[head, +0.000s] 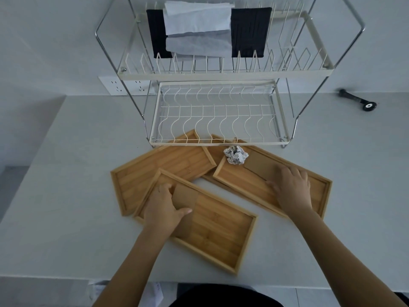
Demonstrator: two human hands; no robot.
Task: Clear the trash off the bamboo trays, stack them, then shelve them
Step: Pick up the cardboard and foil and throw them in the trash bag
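Several bamboo trays lie overlapping on the white table: a left tray [161, 167], a front tray [219, 238] and a right tray [250, 187] resting on another [212, 151]. A brown cardboard piece [188, 196] lies flat in the front tray. My left hand [163, 209] covers its left edge, fingers curled over it and thumb on top. A second cardboard piece [261, 166] lies in the right tray, and my right hand [292, 187] grips its near end. A crumpled paper ball [235, 155] sits at the far end of the right tray.
A two-tier wire dish rack [219, 141] stands just behind the trays, its lower shelf bare. Black cloths [250, 32] and white paper [197, 18] hang on the upper tier. A black tool [358, 99] lies far right. Wall sockets [117, 86] sit behind on the left.
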